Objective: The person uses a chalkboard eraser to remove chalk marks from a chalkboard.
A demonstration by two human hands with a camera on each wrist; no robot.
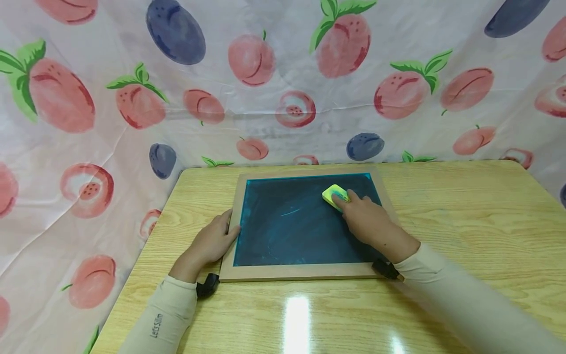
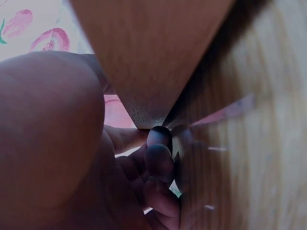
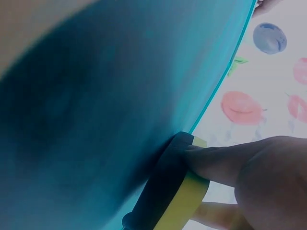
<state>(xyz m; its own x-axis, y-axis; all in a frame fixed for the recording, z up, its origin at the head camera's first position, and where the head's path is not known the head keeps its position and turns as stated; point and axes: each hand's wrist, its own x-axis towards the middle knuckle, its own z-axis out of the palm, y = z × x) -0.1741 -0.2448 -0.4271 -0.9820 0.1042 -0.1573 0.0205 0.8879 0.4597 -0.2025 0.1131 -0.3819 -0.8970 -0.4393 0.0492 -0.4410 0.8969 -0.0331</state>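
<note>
A wood-framed chalkboard (image 1: pixel 305 221) lies on the table, its dark surface smeared with faint blue chalk and one short pale stroke near the middle. My left hand (image 1: pixel 213 238) grips the left side of the frame, thumb on top; in the left wrist view the fingers curl at the frame's underside (image 2: pixel 153 62). With my right hand (image 1: pixel 364 216) I hold a yellow chalkboard eraser (image 1: pixel 334 195) against the upper right of the board. Its dark felt side (image 3: pixel 160 184) faces the board in the right wrist view, with thumb and fingers pinching the yellow body (image 3: pixel 184 201).
The wood-grain table (image 1: pixel 464 221) extends on both sides of the board and in front of it. Behind and to the left hangs a cloth (image 1: pixel 265 108) printed with peaches and plums. Dark wrist devices sit by each sleeve, near the frame's front edge.
</note>
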